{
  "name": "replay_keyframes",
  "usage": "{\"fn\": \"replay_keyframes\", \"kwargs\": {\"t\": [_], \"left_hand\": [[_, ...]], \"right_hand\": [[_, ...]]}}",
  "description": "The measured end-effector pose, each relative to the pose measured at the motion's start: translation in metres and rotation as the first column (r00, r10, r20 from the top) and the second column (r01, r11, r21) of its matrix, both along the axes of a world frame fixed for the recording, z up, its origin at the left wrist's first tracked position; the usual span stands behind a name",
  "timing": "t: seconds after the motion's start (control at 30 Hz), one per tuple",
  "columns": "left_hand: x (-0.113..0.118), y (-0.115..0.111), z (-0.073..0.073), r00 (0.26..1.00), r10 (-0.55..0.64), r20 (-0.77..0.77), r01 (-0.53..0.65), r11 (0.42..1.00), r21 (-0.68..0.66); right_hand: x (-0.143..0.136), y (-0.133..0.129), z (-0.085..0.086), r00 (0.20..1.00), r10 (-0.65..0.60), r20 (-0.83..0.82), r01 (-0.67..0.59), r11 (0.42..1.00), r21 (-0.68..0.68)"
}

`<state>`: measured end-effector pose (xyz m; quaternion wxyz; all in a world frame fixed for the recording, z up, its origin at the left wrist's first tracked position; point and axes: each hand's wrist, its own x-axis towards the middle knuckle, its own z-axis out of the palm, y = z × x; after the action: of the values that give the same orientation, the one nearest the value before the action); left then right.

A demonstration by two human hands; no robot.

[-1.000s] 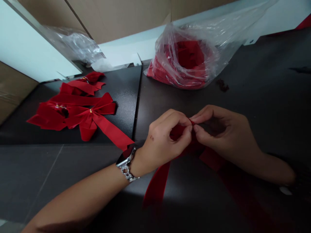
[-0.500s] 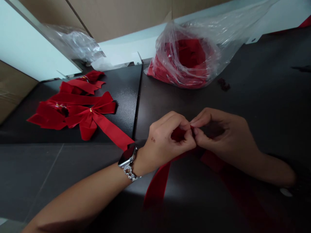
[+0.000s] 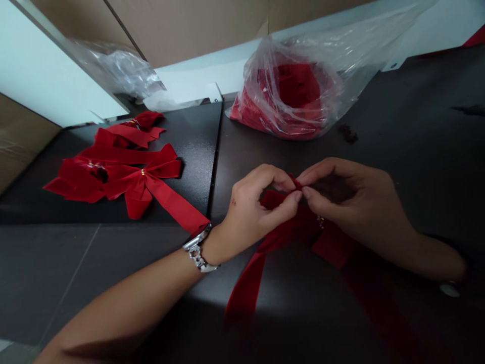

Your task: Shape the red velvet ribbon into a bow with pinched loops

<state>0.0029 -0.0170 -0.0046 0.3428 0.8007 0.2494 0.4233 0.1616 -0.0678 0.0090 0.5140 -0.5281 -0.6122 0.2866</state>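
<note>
My left hand (image 3: 255, 202), with a watch (image 3: 197, 237) on its wrist, pinches a small fold of red velvet between thumb and index finger. From the right, my right hand (image 3: 356, 205) pinches the same fold, its fingertips touching those of the left. The fold seems to belong to the red velvet bow (image 3: 278, 235) beneath both hands. One ribbon tail hangs toward the front, and another runs into shadow at the lower right. A shiny gold tie (image 3: 321, 221) shows beside my right thumb. My right palm hides part of the bow.
Several red bows (image 3: 142, 174) lie on the black panel (image 3: 197, 136) at left. Behind my hands stands a clear plastic bag (image 3: 288, 121) of red ribbon pieces. A small dark clump (image 3: 347, 133) lies right of the bag. Crumpled plastic (image 3: 121, 68) sits at the back left.
Both hands have risen slightly, and a red fold now shows at the fingertips. The gold tie has come into view. My left fingers are straighter than before.
</note>
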Motion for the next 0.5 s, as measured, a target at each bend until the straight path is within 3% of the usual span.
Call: {"fn": "replay_keyframes", "kwargs": {"t": [0.23, 0.5], "left_hand": [[0.0038, -0.0017, -0.0011, 0.999, 0.014, 0.045, -0.006, 0.985, -0.173], [0.0038, -0.0061, -0.0067, 0.998, 0.063, 0.025, -0.058, 0.985, -0.162]], "right_hand": [[0.0006, -0.0008, -0.0007, 0.999, 0.027, 0.032, -0.026, 0.999, -0.018], [-0.0012, -0.0019, -0.0043, 0.992, 0.006, 0.124, -0.005, 1.0, -0.004]]}}
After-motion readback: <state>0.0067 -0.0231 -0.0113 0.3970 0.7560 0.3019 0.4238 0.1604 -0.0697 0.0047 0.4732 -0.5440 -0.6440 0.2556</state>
